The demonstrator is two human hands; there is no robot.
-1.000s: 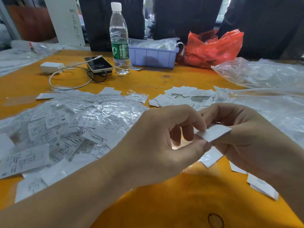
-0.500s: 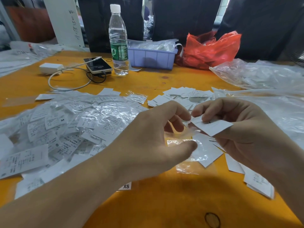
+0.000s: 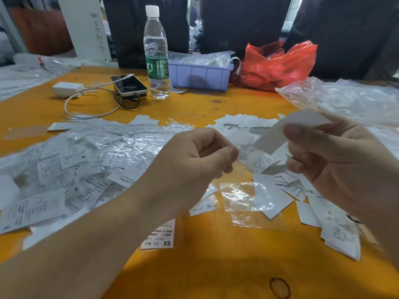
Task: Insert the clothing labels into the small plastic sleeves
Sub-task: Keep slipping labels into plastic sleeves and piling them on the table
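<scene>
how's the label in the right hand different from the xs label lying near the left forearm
The label in the right hand is lifted off the table, pinched and curved, its visible side blank. The XS label lies flat on the orange table, untouched, showing printed text and its size mark. Both are small white rectangular labels.

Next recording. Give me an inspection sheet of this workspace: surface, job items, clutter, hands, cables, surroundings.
Surface: orange table, a dark ring mark near the front edge.
Job items: heap of sleeved labels at left; loose labels at right; empty plastic sleeve lying flat.
Clutter: water bottle, blue bin, red bag, phone.
Hands: left hand pinches something thin and blurred; right hand holds a white label.
Cables: white cable from charger to phone.
Surroundings: clear bags at right, dark fabric behind.
</scene>
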